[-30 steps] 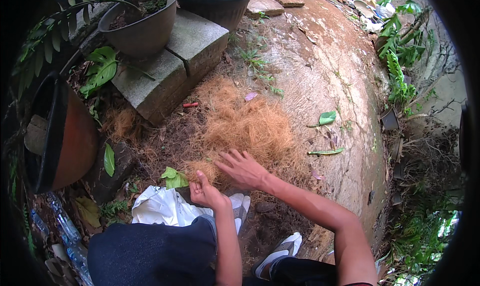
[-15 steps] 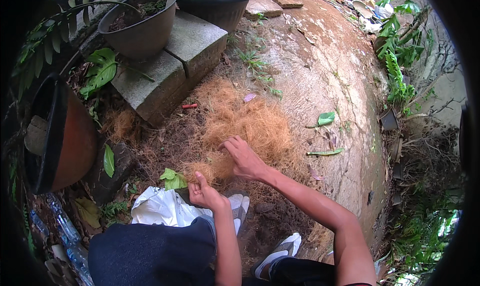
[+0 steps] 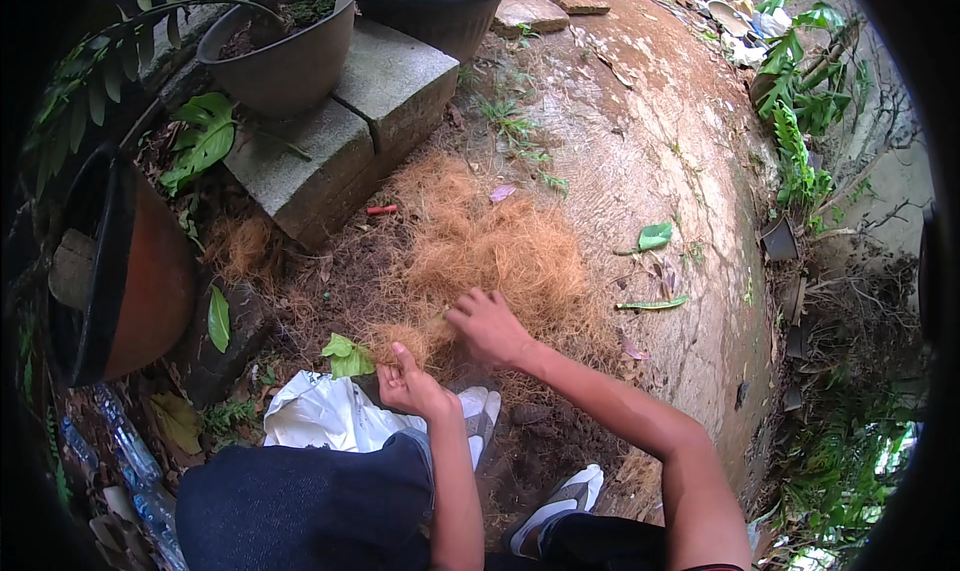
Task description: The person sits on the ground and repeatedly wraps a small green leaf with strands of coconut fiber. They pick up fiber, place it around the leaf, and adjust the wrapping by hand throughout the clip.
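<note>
A small clump of orange-brown coconut fibre (image 3: 393, 341) is in my left hand (image 3: 408, 386), thumb up along its near side and fingers curled beneath. Pale green leaves (image 3: 348, 357) stick out at the clump's left end. My right hand (image 3: 490, 331) is at the clump's other end, fingers bent and slightly blurred. What those fingertips grip, if anything, cannot be made out. Just beyond both hands, a big loose heap of the same fibre (image 3: 520, 246) spreads over the ground.
Concrete blocks (image 3: 395, 76) bear a grey flowerpot (image 3: 285, 66), with a large dark pot (image 3: 440, 16) behind. A tipped terracotta-coloured pot (image 3: 155, 276) lies left. A white plastic sack (image 3: 325, 416) sits by my knee. A red stick-like piece (image 3: 382, 210) and a green leaf (image 3: 655, 236) lie on the ground.
My right hand has shifted slightly down and right, its fingers now turned lower against the clump. The left hand keeps its hold almost unmoved.
</note>
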The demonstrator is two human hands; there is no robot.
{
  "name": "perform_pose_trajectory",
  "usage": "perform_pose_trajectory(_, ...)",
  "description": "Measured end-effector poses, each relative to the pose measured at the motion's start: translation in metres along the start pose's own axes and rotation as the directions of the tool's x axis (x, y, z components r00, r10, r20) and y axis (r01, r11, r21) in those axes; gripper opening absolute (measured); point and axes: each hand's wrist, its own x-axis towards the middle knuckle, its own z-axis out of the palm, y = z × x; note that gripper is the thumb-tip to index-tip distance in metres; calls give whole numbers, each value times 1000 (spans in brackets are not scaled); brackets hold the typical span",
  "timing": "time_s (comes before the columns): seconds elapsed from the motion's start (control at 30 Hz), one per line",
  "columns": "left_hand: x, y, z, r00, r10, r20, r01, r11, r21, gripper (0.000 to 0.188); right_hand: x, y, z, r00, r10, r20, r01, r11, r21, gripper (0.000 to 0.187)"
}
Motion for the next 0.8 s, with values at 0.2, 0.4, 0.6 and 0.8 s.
perform_pose_trajectory(0.2, -5, 7, 3, 1000, -23, 1, 23, 999, 35, 60, -9, -10, -60, 891, 379, -250, -233, 854, 466, 30)
perform_pose_trajectory(0.4, -7, 8, 4, 1000, -23, 21, 22, 998, 51, 59, -16, -10, -139, 920, 379, -96, -236, 733, 638, 36)
perform_pose_trajectory(0.6, -5, -6, -1, 987, -46, 151, 48, 999, -6, 51, -28, 3, -175, 688, 718, -105, -389, 488, 781, 81)
perform_pose_trajectory(0.8, -22, 9, 4, 802, -363, 475, 402, 915, 20, 19, -55, 29, -160, 646, 759, -83, -345, 387, 855, 59)
